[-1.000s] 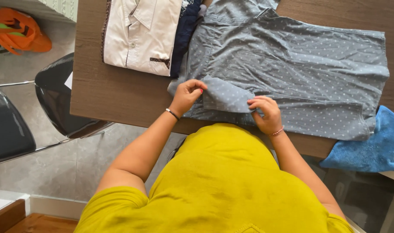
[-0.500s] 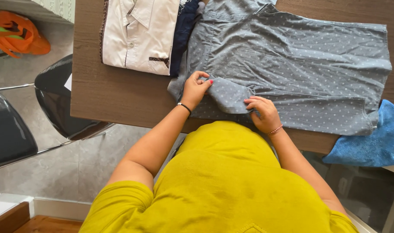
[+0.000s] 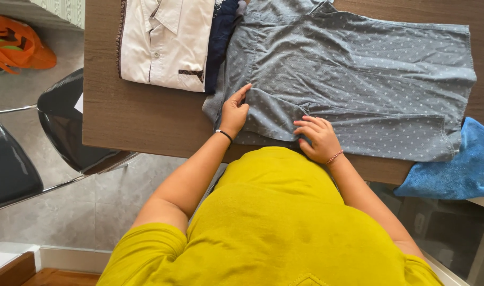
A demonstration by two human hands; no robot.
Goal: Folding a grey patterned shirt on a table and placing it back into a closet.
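A grey shirt with small white dots (image 3: 358,74) lies spread on the brown wooden table (image 3: 141,122). Its near sleeve (image 3: 271,114) is folded over the body of the shirt. My left hand (image 3: 234,111) rests flat on the left side of that sleeve, its fingers stretched out. On the sleeve's right end my right hand (image 3: 316,139) presses down with spread fingers. Neither hand holds anything.
A folded white shirt (image 3: 165,39) and a dark blue garment (image 3: 221,37) lie at the table's back left. A blue towel (image 3: 456,169) hangs over the right front corner. Black chairs (image 3: 67,122) stand left of the table, and an orange bag (image 3: 17,42) lies on the floor.
Both hands held the sleeve lifted a second ago. They laid it onto the shirt, let go, and now press it flat.
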